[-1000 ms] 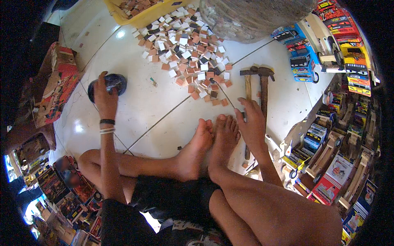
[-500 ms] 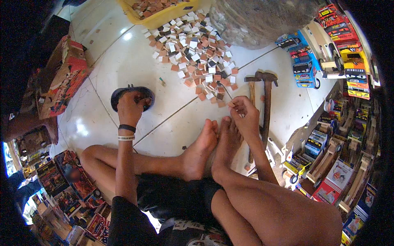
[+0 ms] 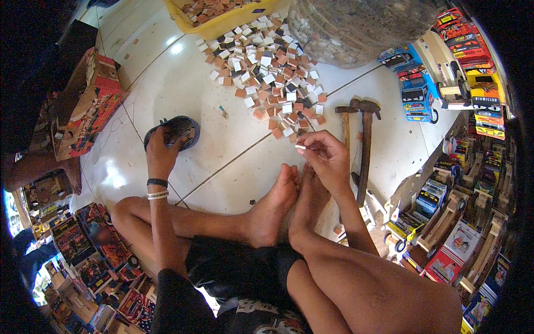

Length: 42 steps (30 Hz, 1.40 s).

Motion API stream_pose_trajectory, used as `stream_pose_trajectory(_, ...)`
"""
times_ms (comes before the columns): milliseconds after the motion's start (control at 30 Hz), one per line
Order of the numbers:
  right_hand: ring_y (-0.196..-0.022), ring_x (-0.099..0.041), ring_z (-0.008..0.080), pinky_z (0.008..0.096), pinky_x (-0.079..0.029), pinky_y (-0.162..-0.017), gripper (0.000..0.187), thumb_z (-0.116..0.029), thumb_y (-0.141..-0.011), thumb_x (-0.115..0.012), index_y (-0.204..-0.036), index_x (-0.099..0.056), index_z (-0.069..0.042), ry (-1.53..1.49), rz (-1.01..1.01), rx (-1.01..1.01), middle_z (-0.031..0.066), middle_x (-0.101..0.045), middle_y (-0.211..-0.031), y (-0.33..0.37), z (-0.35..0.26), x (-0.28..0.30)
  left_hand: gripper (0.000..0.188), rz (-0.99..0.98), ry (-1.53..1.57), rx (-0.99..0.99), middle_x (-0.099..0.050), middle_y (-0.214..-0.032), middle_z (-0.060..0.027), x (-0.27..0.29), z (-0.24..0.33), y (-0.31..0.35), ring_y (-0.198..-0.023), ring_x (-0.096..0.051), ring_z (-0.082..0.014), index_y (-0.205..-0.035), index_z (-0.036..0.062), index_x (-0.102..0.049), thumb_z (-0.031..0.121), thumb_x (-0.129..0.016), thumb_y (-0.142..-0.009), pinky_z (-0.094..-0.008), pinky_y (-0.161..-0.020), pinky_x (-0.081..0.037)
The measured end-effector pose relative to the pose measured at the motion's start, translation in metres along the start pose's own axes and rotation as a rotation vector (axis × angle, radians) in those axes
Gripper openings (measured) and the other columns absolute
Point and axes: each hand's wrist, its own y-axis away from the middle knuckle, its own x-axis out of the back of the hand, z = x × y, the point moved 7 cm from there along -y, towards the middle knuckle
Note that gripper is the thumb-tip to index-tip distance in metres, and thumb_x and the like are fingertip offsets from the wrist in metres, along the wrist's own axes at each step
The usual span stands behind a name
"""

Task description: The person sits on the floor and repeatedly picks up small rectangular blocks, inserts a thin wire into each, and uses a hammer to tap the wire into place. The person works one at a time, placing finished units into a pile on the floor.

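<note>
My left hand [image 3: 161,146] reaches down into the left side of a small dark bowl [image 3: 196,132] on the tiled floor. Its fingers bend inward over the bowl, and whatever lies between their tips is hidden. My right hand [image 3: 329,155], raised just above my feet, pinches a small white square tile piece [image 3: 301,147] between thumb and fingers. Just beyond that hand spreads a loose pile of small square pieces [image 3: 272,78] in white, brown and black. Two hammers, a lighter-handled hammer [image 3: 346,131] and a darker-handled hammer [image 3: 364,147], lie right of my right hand.
A yellow tub [image 3: 208,28] with more pieces stands at the back, beside a large cloudy plastic bag [image 3: 356,30]. Toy trucks [image 3: 420,103] and wooden frames line the right side. Further toy trucks [image 3: 97,270] crowd the lower left, below a red cardboard box [image 3: 94,111].
My left hand has shifted left, and the bowl has slid slightly left too. My right hand has turned, moving slightly left, so the white piece in its fingers shows more clearly.
</note>
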Motion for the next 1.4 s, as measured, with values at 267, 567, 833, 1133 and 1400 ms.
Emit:
stream_pose_trajectory(267, -0.103, -0.072, 0.0164, 0.0287, -0.058, -0.091, 0.018, 0.011, -0.088, -0.073, -0.101, -0.066, 0.0, -0.008, -0.081, 0.071, 0.0151, -0.074, -0.116, -0.008, -0.005, -0.023, 0.013, -0.244, -0.045, 0.011, -0.078, -0.085, -0.0137, -0.003, 0.011, -0.004, -0.08, -0.074, -0.0331, -0.091, 0.0084, -0.082, 0.013, -0.082, -0.079, -0.0417, -0.076, -0.057)
stream_pose_trajectory(567, -0.107, -0.073, 0.0207, 0.0342, -0.059, -0.092, 0.02, 0.017, -0.084, -0.067, -0.095, -0.069, 0.0, 0.155, -0.133, 0.16, 0.0155, -0.078, -0.112, -0.008, -0.015, -0.033, 0.017, -0.037, 0.162, 0.22, -0.079, -0.086, -0.0151, 0.03, 0.0, 0.005, -0.071, -0.075, -0.0209, -0.104, 0.0056, -0.082, 0.018, -0.078, -0.093, -0.0365, -0.066, -0.056)
stream_pose_trajectory(833, -0.104, -0.075, 0.021, 0.0312, -0.059, -0.087, 0.019, 0.016, -0.084, -0.068, -0.094, -0.069, 0.0, 0.149, -0.142, 0.269, 0.0156, -0.079, -0.108, -0.011, -0.024, -0.04, 0.011, 0.005, 0.061, 0.145, -0.077, -0.085, -0.0166, 0.044, 0.02, 0.012, -0.072, -0.076, -0.0256, -0.101, 0.0047, -0.081, 0.006, -0.075, -0.092, -0.0347, -0.067, -0.057)
stream_pose_trajectory(1133, -0.096, -0.075, 0.016, 0.0267, -0.056, -0.077, 0.018, 0.013, -0.084, -0.069, -0.094, -0.071, -0.002, 0.189, -0.154, 0.203, 0.0118, -0.08, -0.107, -0.011, -0.024, -0.051, 0.008, 0.09, 0.019, 0.063, -0.075, -0.087, -0.0166, 0.046, 0.024, 0.013, -0.075, -0.073, -0.0319, -0.097, 0.0026, -0.076, 0.003, -0.073, -0.09, -0.0377, -0.069, -0.056)
stream_pose_trajectory(1400, -0.096, -0.074, 0.0152, 0.0274, -0.057, -0.078, 0.016, 0.01, -0.086, -0.07, -0.098, -0.072, -0.001, 0.183, -0.21, 0.182, 0.0107, -0.079, -0.11, -0.011, -0.02, -0.06, 0.01, 0.12, 0.23, 0.103, -0.078, -0.097, -0.0146, 0.028, 0.062, 0.003, -0.086, -0.076, -0.0269, -0.1, 0.0039, -0.078, 0.007, -0.075, -0.091, -0.0347, -0.079, -0.059)
